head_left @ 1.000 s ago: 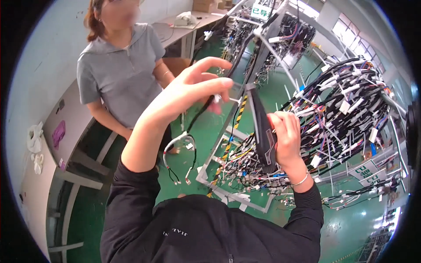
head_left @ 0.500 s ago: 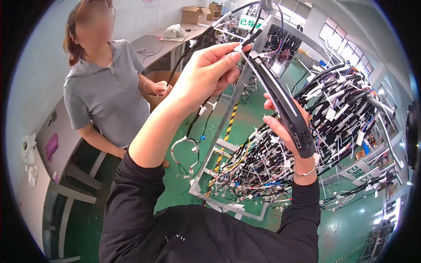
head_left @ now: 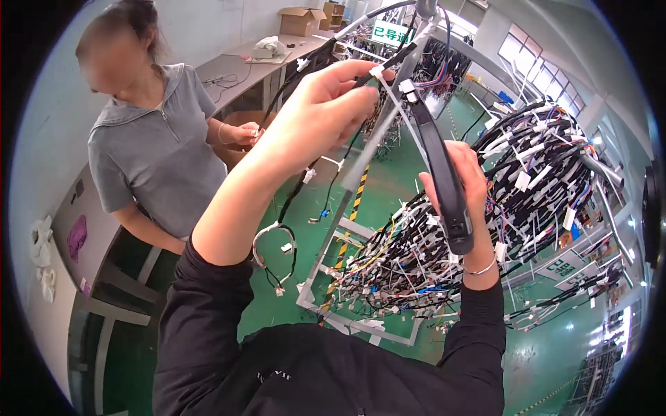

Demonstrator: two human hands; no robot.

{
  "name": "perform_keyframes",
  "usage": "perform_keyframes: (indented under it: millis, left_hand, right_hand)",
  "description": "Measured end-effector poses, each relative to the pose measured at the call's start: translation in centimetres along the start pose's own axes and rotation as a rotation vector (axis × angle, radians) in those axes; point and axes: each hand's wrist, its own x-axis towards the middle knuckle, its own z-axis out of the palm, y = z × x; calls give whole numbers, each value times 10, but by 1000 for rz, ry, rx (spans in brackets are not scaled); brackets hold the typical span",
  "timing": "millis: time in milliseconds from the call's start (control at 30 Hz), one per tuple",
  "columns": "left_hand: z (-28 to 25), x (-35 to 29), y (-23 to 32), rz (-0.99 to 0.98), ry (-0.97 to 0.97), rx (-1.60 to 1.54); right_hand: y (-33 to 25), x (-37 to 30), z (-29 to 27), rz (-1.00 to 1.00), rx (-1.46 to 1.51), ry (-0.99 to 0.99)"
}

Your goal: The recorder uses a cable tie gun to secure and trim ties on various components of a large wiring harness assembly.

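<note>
My left hand (head_left: 322,107) is closed round a thin black wire harness (head_left: 411,50) just below the metal bar, its fingertips beside a white cable-tie head (head_left: 377,71). A long white tie strip (head_left: 401,105) slants down from there toward a black cable-tie gun (head_left: 445,170). My right hand (head_left: 470,177) grips that gun, fingers wrapped on its far side; its nose points up, close to the harness but apart from my left fingers. Below my left hand a blurred white strip (head_left: 368,149) shows in the air. Harness branches with white connectors (head_left: 309,176) hang beneath my left forearm.
A co-worker (head_left: 156,145) in a grey top stands at the left, a hand near the hanging wires. A large bundle of harnesses (head_left: 534,159) hangs at the right on a metal frame (head_left: 322,260). Behind runs a bench (head_left: 239,69) with a cardboard box (head_left: 302,22).
The cable-tie gun has swung more upright, its rear end shifting left. My left fingers have loosened slightly beside the tie. A blurred white strip now shows below. The co-worker's head has turned.
</note>
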Motion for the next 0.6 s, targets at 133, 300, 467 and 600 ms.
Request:
perform_keyframes:
  millis: [133,300,467,600]
  left_hand:
    - [-5,-2,5,-48,-38,-155]
    - [-10,-4,18,-79,-54,-102]
    - [-9,-3,15,-82,-42,-162]
    - [-7,-3,12,-62,-34,-152]
  right_hand:
    - [-2,8,-5,18,147,-90]
    - [-12,12,-11,271,420,-197]
    - [-5,15,4,79,240,-154]
    - [-9,12,3,133,265,-186]
